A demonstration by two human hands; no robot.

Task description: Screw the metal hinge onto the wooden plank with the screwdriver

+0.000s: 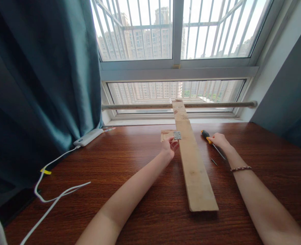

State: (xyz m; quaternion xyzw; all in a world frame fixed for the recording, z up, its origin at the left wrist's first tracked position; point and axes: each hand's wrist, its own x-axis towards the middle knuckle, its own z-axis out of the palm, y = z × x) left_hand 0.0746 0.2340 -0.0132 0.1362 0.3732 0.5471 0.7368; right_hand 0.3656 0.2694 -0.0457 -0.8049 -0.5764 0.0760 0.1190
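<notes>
A long pale wooden plank [195, 163] lies lengthwise over the brown desk, its far end reaching up to the pipe at the window. A metal hinge [177, 135] spans its left edge and a short wooden board [167, 135] beside it. My left hand [169, 148] is closed on the short board's near edge by the hinge, thumb on top and fingers partly hidden. To the right of the plank, my right hand [219, 140] pinches a screwdriver [205, 135] with a black and yellow handle, its shaft pointing toward me. A small dark metal bit or screw [214, 162] lies near the shaft.
A white power strip [88, 137] sits at the desk's left back, its white cable [57, 197] looping along the left side. A dark teal curtain [45, 61] hangs there. A horizontal pipe [140, 106] crosses before the barred window.
</notes>
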